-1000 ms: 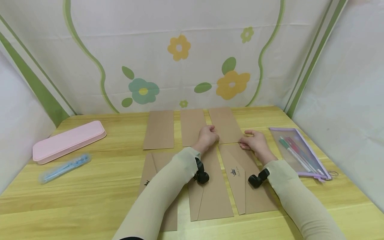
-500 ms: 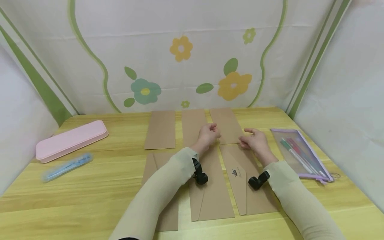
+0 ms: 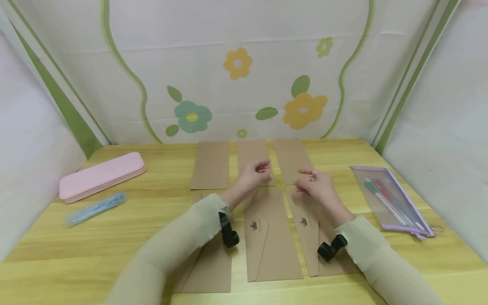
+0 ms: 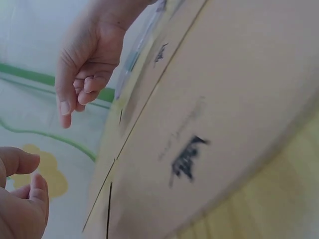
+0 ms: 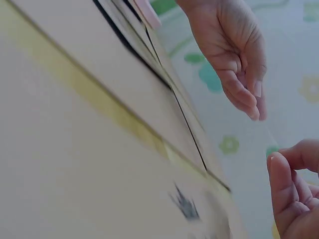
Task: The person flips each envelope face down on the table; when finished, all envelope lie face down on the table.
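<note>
Several brown paper envelopes lie flat in two rows in the head view. The far row has a left envelope (image 3: 209, 165), a middle envelope (image 3: 249, 151) and a right envelope (image 3: 291, 156). Flaps with crown prints show on the near middle envelope (image 3: 280, 245) and near right envelope (image 3: 305, 237); the near left envelope (image 3: 213, 271) is partly under the left sleeve. My left hand (image 3: 253, 176) hovers by the middle column, fingers loosely bent. Over the right column is my right hand (image 3: 316, 184), thumb and index close together. Neither visibly holds anything. A faint line between the fingertips is unclear.
A pink case (image 3: 103, 176) and a blue translucent slim pouch (image 3: 97, 208) lie at the left of the wooden table (image 3: 152, 237). On the right is a purple-edged mesh pouch (image 3: 375, 180) with pens inside. A flowered cloth (image 3: 145, 51) hangs behind the table.
The head view has shifted slightly. Both hands have moved left from the near edge of the far right envelope; the left forearm has swung left, uncovering the crown on the near middle envelope.
</note>
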{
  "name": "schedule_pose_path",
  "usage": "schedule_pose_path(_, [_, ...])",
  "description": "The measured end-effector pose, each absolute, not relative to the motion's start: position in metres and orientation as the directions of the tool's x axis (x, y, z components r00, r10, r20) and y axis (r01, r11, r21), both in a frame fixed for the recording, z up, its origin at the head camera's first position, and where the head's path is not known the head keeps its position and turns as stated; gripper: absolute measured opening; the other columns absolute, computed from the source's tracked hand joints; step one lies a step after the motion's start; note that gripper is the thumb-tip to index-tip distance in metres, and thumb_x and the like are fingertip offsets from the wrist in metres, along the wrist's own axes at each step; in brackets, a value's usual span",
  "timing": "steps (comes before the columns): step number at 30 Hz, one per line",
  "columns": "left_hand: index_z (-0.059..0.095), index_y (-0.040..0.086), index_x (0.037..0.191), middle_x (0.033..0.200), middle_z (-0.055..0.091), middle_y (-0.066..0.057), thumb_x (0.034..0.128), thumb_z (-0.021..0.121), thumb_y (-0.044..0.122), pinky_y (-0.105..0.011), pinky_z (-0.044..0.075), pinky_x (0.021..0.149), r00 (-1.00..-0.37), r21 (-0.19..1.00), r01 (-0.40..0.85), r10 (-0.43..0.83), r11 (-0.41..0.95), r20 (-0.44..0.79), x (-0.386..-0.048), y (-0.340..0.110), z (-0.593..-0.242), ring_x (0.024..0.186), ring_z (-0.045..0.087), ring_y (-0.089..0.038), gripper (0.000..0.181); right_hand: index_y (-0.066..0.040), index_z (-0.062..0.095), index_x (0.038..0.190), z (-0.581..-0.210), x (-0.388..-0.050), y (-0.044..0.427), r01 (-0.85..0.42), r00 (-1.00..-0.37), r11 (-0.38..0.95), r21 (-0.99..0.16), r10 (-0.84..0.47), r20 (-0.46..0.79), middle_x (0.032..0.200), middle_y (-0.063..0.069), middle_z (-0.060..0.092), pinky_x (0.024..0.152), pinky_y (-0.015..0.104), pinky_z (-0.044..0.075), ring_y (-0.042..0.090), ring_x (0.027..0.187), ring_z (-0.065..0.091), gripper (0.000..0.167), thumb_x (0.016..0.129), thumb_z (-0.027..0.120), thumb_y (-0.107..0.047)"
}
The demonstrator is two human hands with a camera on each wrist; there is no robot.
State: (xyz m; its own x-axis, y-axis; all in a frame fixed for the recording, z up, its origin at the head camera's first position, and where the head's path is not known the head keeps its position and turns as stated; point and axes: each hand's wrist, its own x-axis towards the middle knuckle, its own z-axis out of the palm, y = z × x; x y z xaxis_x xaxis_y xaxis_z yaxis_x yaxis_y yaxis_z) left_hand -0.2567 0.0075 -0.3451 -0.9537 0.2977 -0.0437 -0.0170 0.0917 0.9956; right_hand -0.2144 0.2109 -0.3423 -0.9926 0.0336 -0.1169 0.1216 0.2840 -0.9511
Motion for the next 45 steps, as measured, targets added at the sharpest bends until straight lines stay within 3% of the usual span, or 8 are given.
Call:
schedule_pose_path(8, [0.045,-0.003,0.132,0.128,0.049,-0.022,0.0838,0.06,-0.004,-0.024,0.048,0.089,-0.916,0.996,-0.024,0.398,0.083,-0.055,-0.221,-0.03,-0.332,0.117,0.049,-0.032,0.05,0.002,0.045,0.131,-0.34,-0.191,0.185,0.156,-0.982,0.202,-0.967,-0.078,-0.175,0.07,0.0,0.065,0.061,0.025,0.054,0.008,0.06,0.061,0.052,0.084,0.066,-0.008])
schedule_pose_path(14, [0.043,-0.005,0.133,0.128,0.048,-0.024,0.0833,0.06,-0.006,-0.024,0.048,0.089,-0.91,0.991,-0.014,0.409,0.131,-0.067,-0.197,-0.069,-0.329,0.117,0.048,-0.035,0.053,0.009,0.041,0.13,-0.342,-0.178,0.163,0.167,-0.958,0.087,-0.982,-0.222,-0.183,0.071,0.0,0.065,0.061,0.02,0.053,0.008,0.062,0.062,0.049,0.085,0.059,-0.002])
schedule_pose_path(20, [0.041,-0.004,0.134,0.127,0.049,-0.023,0.0828,0.061,-0.004,-0.025,0.048,0.089,-0.939,0.97,-0.016,0.331,0.241,-0.097,-0.182,-0.118,-0.338,0.113,0.05,-0.03,0.055,0.013,0.033,0.134,-0.34,-0.16,0.144,0.254,-0.892,-0.041,-0.966,-0.396,-0.218,0.1,0.017,0.064,0.08,0.028,0.053,0.016,0.085,0.066,0.053,0.087,0.055,-0.001])
schedule_pose_path(26, [0.04,-0.002,0.137,0.128,0.049,-0.02,0.0829,0.065,0.003,-0.034,0.048,0.09,-0.956,0.904,0.047,0.282,0.424,-0.083,-0.171,-0.154,-0.345,0.115,0.049,-0.031,0.059,0.004,0.022,0.143,-0.338,-0.142,0.126,0.328,-0.794,-0.07,-0.942,-0.561,-0.235,0.134,0.03,0.041,0.094,0.037,0.046,0.028,0.114,0.056,0.068,0.085,0.057,-0.006])
schedule_pose_path(31, [0.039,-0.004,0.136,0.127,0.049,-0.023,0.0816,0.067,0.005,-0.04,0.047,0.091,-0.962,0.876,0.046,0.258,0.48,-0.09,-0.161,-0.169,-0.345,0.113,0.051,-0.035,0.061,0.0,0.016,0.145,-0.338,-0.131,0.116,0.415,-0.743,-0.123,-0.902,-0.619,-0.257,0.142,0.031,0.028,0.099,0.042,0.041,0.037,0.126,0.041,0.073,0.085,0.057,-0.006])
schedule_pose_path(36, [0.037,-0.007,0.136,0.127,0.048,-0.026,0.0816,0.067,0.007,-0.044,0.044,0.095,-0.958,0.873,0.007,0.254,0.487,-0.133,-0.151,-0.178,-0.343,0.115,0.05,-0.037,0.063,-0.002,0.015,0.146,-0.34,-0.125,0.109,0.458,-0.724,-0.139,-0.878,-0.632,-0.278,0.143,0.033,0.022,0.101,0.045,0.038,0.041,0.129,0.035,0.073,0.085,0.056,-0.005])
schedule_pose_path(45, [0.032,-0.009,0.137,0.136,0.04,-0.027,0.0821,0.066,0.005,-0.022,0.045,0.091,-0.937,0.942,-0.128,0.274,0.311,-0.217,-0.142,-0.181,-0.349,0.125,0.041,-0.036,0.066,-0.003,0.011,0.146,-0.341,-0.12,0.099,0.488,-0.716,-0.139,-0.862,-0.629,-0.304,0.145,0.034,0.018,0.107,0.05,0.027,0.043,0.132,0.029,0.075,0.086,0.055,-0.007])
